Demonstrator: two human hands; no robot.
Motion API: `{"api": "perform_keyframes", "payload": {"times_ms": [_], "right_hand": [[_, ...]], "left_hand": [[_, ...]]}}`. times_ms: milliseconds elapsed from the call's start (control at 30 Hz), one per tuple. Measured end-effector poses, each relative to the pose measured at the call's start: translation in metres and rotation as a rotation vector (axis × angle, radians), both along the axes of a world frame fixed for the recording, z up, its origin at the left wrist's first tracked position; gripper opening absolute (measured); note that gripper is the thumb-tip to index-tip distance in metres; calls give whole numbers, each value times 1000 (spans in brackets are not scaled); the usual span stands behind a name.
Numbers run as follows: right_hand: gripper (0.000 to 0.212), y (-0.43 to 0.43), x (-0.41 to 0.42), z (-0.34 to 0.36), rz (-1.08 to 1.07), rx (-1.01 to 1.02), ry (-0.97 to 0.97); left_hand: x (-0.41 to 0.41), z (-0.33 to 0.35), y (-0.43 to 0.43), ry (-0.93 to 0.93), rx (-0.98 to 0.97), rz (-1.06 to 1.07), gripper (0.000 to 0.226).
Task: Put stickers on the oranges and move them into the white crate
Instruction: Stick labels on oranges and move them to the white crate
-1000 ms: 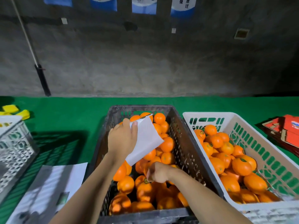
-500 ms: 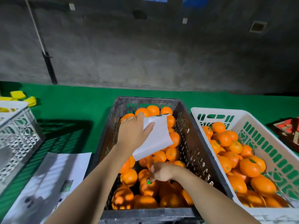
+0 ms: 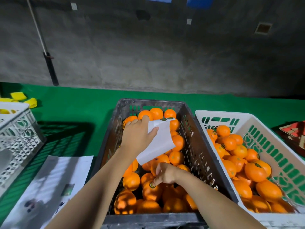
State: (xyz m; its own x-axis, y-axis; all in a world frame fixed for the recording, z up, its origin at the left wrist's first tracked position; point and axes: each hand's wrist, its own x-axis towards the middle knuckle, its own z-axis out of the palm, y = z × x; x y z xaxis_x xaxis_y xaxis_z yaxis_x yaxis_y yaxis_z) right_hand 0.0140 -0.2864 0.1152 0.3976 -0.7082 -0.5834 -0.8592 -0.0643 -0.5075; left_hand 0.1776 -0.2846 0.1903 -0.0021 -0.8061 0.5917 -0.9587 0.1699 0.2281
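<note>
A dark crate [image 3: 196, 139] in the middle holds several oranges. My left hand [image 3: 137, 138] holds a white sticker sheet [image 3: 158, 141] above them; round green stickers show on its curled top edge. My right hand [image 3: 165, 175] is low in the crate, fingertips pressing a round green sticker [image 3: 152, 185] onto an orange [image 3: 151, 190]. To the right stands the white crate [image 3: 264, 128], with several stickered oranges [image 3: 255, 171] inside.
The crates stand on a green table cover [image 3: 82, 106]. A white lattice crate [image 3: 18, 138] is at the left, with yellow pieces [image 3: 24, 99] behind it. White paper sheets [image 3: 49, 187] lie at the front left. Red cartons [image 3: 293, 131] sit at the far right. A grey wall rises behind.
My right hand stays low on the orange and the green sticker now shows on its skin. The view has tilted down and come closer to the crates.
</note>
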Motion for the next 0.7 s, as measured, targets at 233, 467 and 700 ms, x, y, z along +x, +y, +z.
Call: {"api": "perform_keyframes", "payload": {"times_ms": [233, 467, 700], "right_hand": [[50, 4, 1, -1, 39, 47, -15], [19, 4, 0, 2, 45, 24, -7], [21, 6, 1, 2, 50, 36, 2]], "left_hand": [[0, 0, -1, -27, 44, 10, 40], [-1, 2, 0, -48, 60, 4, 32], [-2, 2, -1, -51, 86, 17, 28]]}}
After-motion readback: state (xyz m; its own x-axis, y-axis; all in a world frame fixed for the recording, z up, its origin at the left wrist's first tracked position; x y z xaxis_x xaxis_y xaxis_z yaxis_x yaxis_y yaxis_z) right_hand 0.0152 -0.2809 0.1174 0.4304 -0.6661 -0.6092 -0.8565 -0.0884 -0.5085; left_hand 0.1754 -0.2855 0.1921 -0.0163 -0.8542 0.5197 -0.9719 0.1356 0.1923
